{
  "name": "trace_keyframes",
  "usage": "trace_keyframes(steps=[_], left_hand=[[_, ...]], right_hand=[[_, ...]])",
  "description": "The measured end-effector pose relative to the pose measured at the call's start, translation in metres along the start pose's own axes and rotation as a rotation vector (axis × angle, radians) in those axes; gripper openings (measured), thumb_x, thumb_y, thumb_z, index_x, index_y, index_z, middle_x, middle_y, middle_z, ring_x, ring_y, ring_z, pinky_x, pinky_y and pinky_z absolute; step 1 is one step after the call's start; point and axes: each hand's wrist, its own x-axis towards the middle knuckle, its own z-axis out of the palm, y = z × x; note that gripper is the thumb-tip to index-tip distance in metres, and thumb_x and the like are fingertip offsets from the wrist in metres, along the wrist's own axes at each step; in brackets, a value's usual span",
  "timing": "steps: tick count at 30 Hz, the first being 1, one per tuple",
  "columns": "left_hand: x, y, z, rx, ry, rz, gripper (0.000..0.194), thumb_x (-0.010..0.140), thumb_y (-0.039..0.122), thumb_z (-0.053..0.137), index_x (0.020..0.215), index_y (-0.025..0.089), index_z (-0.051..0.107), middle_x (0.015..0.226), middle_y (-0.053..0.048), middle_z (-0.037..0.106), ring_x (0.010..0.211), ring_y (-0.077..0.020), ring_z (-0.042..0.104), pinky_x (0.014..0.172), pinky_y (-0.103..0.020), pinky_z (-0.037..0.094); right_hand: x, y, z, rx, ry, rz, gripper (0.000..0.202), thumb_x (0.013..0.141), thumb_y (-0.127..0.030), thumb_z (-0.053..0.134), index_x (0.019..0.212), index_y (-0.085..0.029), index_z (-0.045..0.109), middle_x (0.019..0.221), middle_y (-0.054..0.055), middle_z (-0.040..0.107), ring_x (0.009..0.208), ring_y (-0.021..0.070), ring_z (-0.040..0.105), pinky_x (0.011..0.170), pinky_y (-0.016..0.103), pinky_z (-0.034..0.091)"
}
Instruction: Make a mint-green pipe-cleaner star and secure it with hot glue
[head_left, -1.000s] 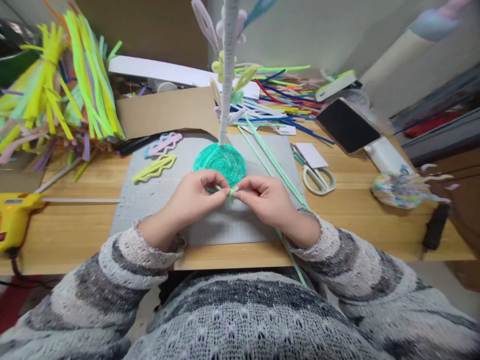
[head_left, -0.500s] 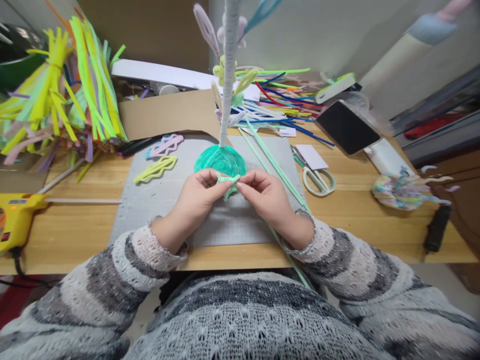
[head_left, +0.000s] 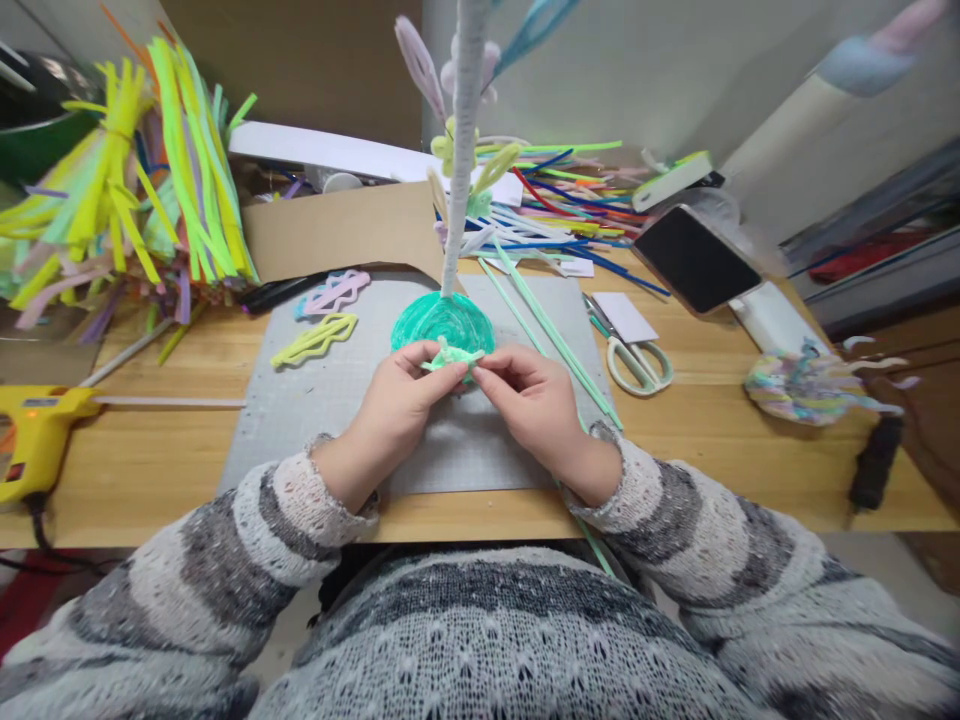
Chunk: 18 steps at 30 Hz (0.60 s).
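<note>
Between my fingertips is a small bent piece of light green pipe cleaner (head_left: pixel 454 356). My left hand (head_left: pixel 401 397) pinches its left side, thumb pointing inward. My right hand (head_left: pixel 531 400) pinches the right end between thumb and forefinger. Just behind the hands lies a round green coiled base (head_left: pixel 420 318), with a white wrapped stem (head_left: pixel 460 160) rising upright from it. Pastel pipe-cleaner loops and flowers (head_left: pixel 495 168) show around the stem. Both hands are over a grey cutting mat (head_left: pixel 330 400). Long light green pipe cleaners (head_left: pixel 555 340) lie at the right, partly behind my right wrist.
Zigzag-bent yellow pipe cleaner (head_left: pixel 315 340) and a pink-blue one (head_left: pixel 334 292) lie on the mat's left. A yellow glue gun (head_left: pixel 41 435) is far left. Scissors (head_left: pixel 637 365), a phone (head_left: pixel 697 258) and a black-handled tool (head_left: pixel 876 460) are right. Pipe-cleaner bundles (head_left: pixel 199 170) stand back left.
The light green piece has turned slightly between my fingers, and a strand now points left over my left thumb. Both hands stay in nearly the same place; the view has shifted a little.
</note>
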Motion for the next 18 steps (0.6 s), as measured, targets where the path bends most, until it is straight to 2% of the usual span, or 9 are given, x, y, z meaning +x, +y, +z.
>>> trace_keyframes(steps=[6,9,12,15,18], left_hand=[[-0.004,0.003,0.001,0.173,0.042,0.073,0.027,0.066,0.032,0.077,0.077,0.018,0.057,0.073,0.002,0.065,0.065,-0.0106,0.058,0.067,-0.025,0.047],[-0.009,0.008,0.003,0.432,0.094,0.143,0.022,0.070,0.032,0.071,0.075,0.018,0.055,0.070,0.002,0.059,0.060,-0.0107,0.050,0.057,-0.024,0.039],[-0.014,0.011,0.004,0.722,0.122,0.329,0.015,0.073,0.025,0.063,0.068,0.019,0.050,0.068,0.002,0.053,0.063,-0.0125,0.047,0.059,-0.026,0.037],[-0.014,0.014,0.003,0.911,0.087,0.470,0.015,0.073,0.018,0.058,0.064,0.020,0.046,0.067,0.002,0.051,0.068,-0.0141,0.048,0.065,-0.028,0.038],[-0.011,0.018,-0.001,0.988,-0.009,0.448,0.010,0.071,0.018,0.057,0.064,0.019,0.050,0.065,0.002,0.053,0.067,-0.0142,0.049,0.064,-0.027,0.037]], right_hand=[[-0.007,-0.008,-0.005,-0.485,-0.066,-0.243,0.012,0.090,-0.020,0.055,0.082,-0.018,0.064,0.074,0.003,0.067,0.066,0.0136,0.059,0.064,0.028,0.044],[-0.007,-0.009,-0.007,-0.622,-0.106,-0.283,0.018,0.091,-0.020,0.052,0.077,-0.018,0.063,0.071,0.004,0.066,0.066,0.0148,0.058,0.063,0.028,0.042],[-0.007,-0.008,-0.007,-0.708,-0.140,-0.290,0.020,0.090,-0.020,0.051,0.074,-0.018,0.062,0.068,0.004,0.065,0.064,0.0150,0.056,0.062,0.028,0.039],[-0.008,-0.008,-0.008,-0.783,-0.174,-0.317,0.020,0.089,-0.019,0.051,0.072,-0.017,0.061,0.064,0.004,0.063,0.060,0.0141,0.053,0.059,0.028,0.036],[-0.006,-0.013,-0.012,-0.829,-0.239,-0.331,0.020,0.089,-0.019,0.051,0.073,-0.017,0.062,0.067,0.004,0.064,0.061,0.0138,0.052,0.059,0.028,0.034]])
